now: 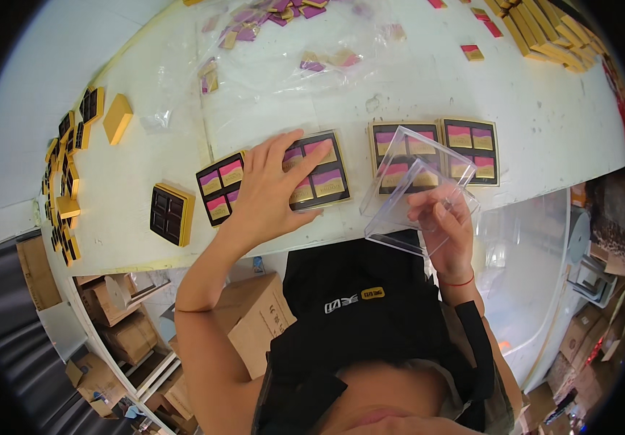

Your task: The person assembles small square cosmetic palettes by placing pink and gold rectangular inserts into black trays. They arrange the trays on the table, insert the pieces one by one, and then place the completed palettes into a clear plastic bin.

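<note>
My left hand (272, 188) spans a shallow black-and-gold box (329, 183) of pink, purple and gold squares, with a clear cover over it. Its thumb is at the near edge and its fingers reach over the top and far side. Partly behind that hand is a similar box (218, 190), tilted on the table. In my right hand (448, 228) are clear plastic lids (403, 210), apparently two, held at an angle above the table's near edge. Seen through them is another filled box (392, 141); one more filled box (482, 154) lies beside it on the right.
An unfilled box with a black tray (171, 215) lies at left. Many more such boxes (66, 181) cluster at the far-left edge. Loose wrapped squares (276, 14) and clear film (182, 87) lie at the back. Gold boxes (544, 32) are stacked back right; cardboard cartons (127, 337) stand below.
</note>
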Tool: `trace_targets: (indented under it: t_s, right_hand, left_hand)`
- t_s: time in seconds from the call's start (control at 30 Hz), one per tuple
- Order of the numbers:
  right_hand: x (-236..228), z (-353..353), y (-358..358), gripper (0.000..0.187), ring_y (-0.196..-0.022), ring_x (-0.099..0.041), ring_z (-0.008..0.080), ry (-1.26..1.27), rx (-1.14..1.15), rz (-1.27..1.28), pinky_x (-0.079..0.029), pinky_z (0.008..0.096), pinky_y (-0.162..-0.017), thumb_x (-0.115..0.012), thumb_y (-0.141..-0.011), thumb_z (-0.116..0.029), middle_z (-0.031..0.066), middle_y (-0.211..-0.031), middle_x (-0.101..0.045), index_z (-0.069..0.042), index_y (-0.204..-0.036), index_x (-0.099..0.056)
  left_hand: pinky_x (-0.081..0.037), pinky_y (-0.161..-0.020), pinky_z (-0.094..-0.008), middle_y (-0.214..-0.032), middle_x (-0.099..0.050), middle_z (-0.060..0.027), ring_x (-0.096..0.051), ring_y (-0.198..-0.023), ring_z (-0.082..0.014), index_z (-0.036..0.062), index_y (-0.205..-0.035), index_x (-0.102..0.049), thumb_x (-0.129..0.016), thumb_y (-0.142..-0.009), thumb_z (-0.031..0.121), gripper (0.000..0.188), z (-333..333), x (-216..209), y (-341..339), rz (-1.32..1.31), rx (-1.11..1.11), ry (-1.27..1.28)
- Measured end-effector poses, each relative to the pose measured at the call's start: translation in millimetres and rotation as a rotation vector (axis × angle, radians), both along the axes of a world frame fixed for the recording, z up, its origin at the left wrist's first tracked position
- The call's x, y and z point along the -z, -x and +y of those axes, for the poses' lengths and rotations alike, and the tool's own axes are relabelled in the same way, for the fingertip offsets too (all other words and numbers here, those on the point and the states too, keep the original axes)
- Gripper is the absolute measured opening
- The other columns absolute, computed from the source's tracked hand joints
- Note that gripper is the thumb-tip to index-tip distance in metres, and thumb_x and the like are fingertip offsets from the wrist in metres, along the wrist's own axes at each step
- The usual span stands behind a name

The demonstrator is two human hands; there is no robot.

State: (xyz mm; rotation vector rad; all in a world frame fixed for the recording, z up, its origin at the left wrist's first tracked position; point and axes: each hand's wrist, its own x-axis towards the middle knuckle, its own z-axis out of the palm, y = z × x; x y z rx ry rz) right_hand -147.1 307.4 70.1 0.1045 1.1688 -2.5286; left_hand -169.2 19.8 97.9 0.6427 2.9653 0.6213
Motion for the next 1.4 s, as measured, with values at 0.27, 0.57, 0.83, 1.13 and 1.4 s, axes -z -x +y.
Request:
trace_targets:
  t_s: [0.27,0.57,0.83,1.13,1.4]
  right_hand:
    - [2,9,-3,0.019,-0.091,-0.061,0.0217,-0.022,0.012,0.01,-0.046,0.0331,-0.088,-0.062,-0.091,-0.016,0.02,-0.108,-0.067,-0.004,-0.106,-0.059]
    - [5,8,-5,0.02,-0.092,-0.063,0.0244,-0.003,-0.003,0.007,-0.047,0.035,-0.089,-0.063,-0.09,-0.014,0.0218,-0.108,-0.067,-0.005,-0.108,-0.06]
    - [7,8,-6,0.021,-0.092,-0.064,0.0253,-0.024,-0.008,0.007,-0.048,0.0356,-0.089,-0.064,-0.089,-0.014,0.0226,-0.106,-0.067,-0.006,-0.108,-0.061]
    - [6,9,-6,0.024,-0.088,-0.062,0.0239,-0.096,0.0,0.008,-0.047,0.0335,-0.084,-0.063,-0.09,-0.019,0.0191,-0.102,-0.067,-0.004,-0.107,-0.059]
    - [11,13,-6,0.022,-0.092,-0.064,0.026,-0.065,-0.006,-0.016,-0.048,0.0365,-0.089,-0.063,-0.088,-0.013,0.0229,-0.105,-0.067,-0.004,-0.108,-0.059]
  left_hand:
    - [-0.034,-0.105,-0.0467,-0.141,-0.039,-0.0148,-0.039,-0.128,-0.0362,0.0231,-0.144,-0.046,-0.089,-0.057,0.028,0.097,-2,2,-5,-0.007,-0.086,0.018]
    - [-0.029,-0.107,-0.0549,-0.145,-0.038,-0.0167,-0.037,-0.13,-0.0409,0.0216,-0.145,-0.044,-0.084,-0.063,0.029,0.091,7,15,-7,0.124,-0.062,0.074]
    - [-0.024,-0.111,-0.0566,-0.145,-0.035,-0.019,-0.035,-0.131,-0.0414,0.0247,-0.144,-0.045,-0.083,-0.067,0.042,0.087,12,16,-1,0.09,-0.035,0.029]
    - [-0.025,-0.11,-0.0559,-0.139,-0.037,-0.0203,-0.037,-0.128,-0.0408,0.0214,-0.142,-0.047,-0.084,-0.065,0.037,0.087,17,12,5,0.084,-0.017,0.023]
    - [-0.031,-0.106,-0.0533,-0.134,-0.041,-0.0209,-0.04,-0.124,-0.0406,0.0095,-0.135,-0.048,-0.085,-0.06,0.037,0.088,25,21,13,0.151,0.023,-0.059]
